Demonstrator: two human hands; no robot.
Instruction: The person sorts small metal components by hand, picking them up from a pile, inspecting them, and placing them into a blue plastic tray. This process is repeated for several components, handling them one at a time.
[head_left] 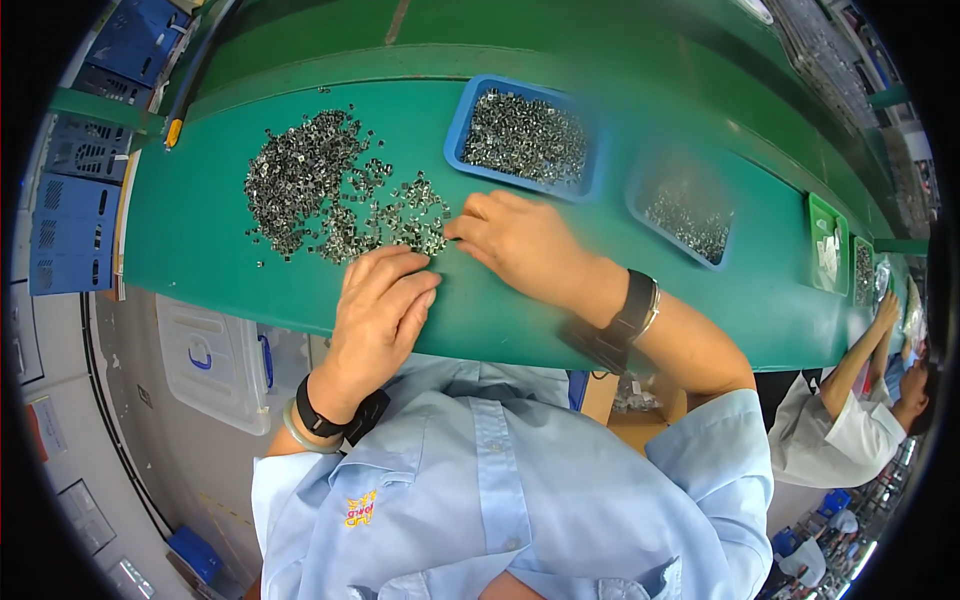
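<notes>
A heap of small, shiny silver-and-black metal parts (300,180) lies on the green table, with a thinner spread of the same parts (400,220) reaching toward my hands. At the near edge of that spread is my left hand (380,310), its fingers bent and held together, fingertips down at the parts. Whatever they hold, if anything, is hidden. My right hand (520,245) comes in from the right with thumb and forefinger pinched at the spread's right edge. A tiny dark metal part seems to be between those fingertips.
Beyond my right hand stands a blue tray (455,140) filled with similar parts. Another tray (680,245), blurred, holds fewer. Green trays (815,240) sit at the far right, near another person (840,430). A lidded clear plastic box (210,365) is below the table's left side.
</notes>
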